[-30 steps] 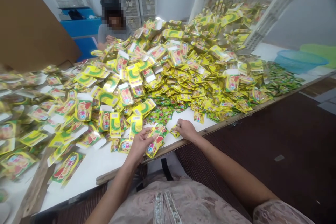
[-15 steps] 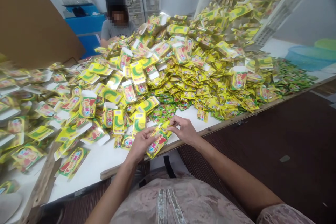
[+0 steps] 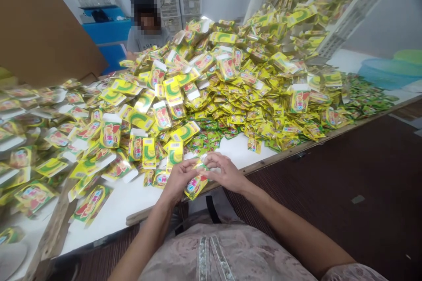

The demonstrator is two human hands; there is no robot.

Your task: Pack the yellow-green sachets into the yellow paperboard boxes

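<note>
I report on the person's two bare hands at the near edge of the white table (image 3: 227, 145). The left hand (image 3: 178, 179) is clamped on a printed carton (image 3: 196, 188), thumb and fingers pinching its side; the carton is tilted, at the near edge, between the two hands. The right hand (image 3: 228, 176) has its fingers bent at the far end of the same carton; I cannot tell whether they grip anything there. The hands are close together, with the carton partly hidden by the fingers.

Just beyond them I note green sachets (image 3: 212, 136), with a large heap of yellow sachets (image 3: 245, 107) farther off and to the right. A lone sachet (image 3: 254, 145) lies beyond the right hand, by the heap's near edge. Other cartons (image 3: 110, 134) are scattered thickly to the left, many with white flaps raised.

At far right, a white crate (image 3: 361, 6) stands tilted, with more packs in its mouth. A blue basin (image 3: 379, 72) sits right of it. At far left, a co-worker (image 3: 140, 41) is behind the heap.
</note>
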